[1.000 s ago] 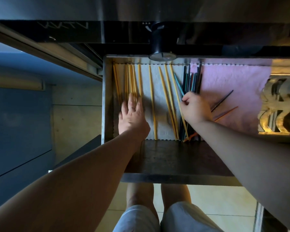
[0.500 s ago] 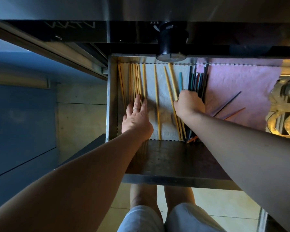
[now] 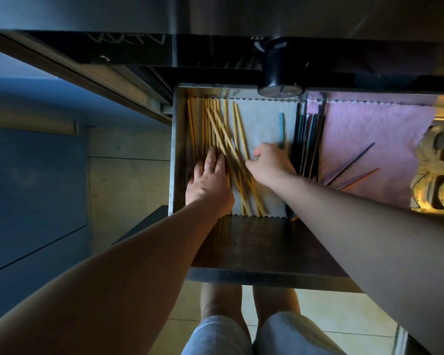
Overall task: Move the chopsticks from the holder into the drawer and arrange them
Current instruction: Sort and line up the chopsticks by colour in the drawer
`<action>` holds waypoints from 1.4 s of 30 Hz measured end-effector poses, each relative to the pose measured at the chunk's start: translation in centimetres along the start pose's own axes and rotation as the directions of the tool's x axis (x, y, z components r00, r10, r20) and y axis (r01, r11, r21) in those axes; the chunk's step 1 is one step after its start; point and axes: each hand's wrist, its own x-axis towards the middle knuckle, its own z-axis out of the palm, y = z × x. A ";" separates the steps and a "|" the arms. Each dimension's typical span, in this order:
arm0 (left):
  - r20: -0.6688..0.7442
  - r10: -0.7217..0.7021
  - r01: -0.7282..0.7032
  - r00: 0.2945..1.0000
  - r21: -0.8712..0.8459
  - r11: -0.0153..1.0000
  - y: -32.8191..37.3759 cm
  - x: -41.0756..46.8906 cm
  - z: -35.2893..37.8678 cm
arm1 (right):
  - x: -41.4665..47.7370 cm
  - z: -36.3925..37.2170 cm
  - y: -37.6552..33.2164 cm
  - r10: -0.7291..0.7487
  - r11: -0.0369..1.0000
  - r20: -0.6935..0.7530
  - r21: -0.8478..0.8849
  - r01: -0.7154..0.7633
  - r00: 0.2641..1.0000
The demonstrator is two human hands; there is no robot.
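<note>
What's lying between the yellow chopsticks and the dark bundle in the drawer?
In the head view, a lone teal chopstick lies on the white liner between the yellow chopsticks and dark bundle; the right hand sits there too.

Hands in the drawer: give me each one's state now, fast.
Left hand: open, fingers flat on the long yellow chopsticks.
Right hand: fingers curled against those chopsticks; whether it has a grip cannot be told.
</note>
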 end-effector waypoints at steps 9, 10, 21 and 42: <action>0.049 -0.005 0.004 0.999 0.038 0.999 -1.3 0.3 -0.1 | -0.3 1.7 -1.1 0.040 0.996 0.016 0.077 -0.041 0.999; 0.045 0.023 -0.025 0.999 0.054 0.998 -1.3 0.3 0.0 | -0.2 1.7 -1.0 0.045 0.995 0.004 0.085 -0.045 0.999; 0.055 0.117 -0.123 0.992 0.124 0.985 -0.9 0.5 -0.6 | -0.4 2.0 0.2 0.038 0.999 -0.085 0.038 -0.035 0.996; 0.063 -0.077 0.057 0.995 0.269 0.961 -1.4 -0.7 -0.1 | -0.9 2.6 -1.0 0.056 0.992 0.047 0.113 -0.061 0.997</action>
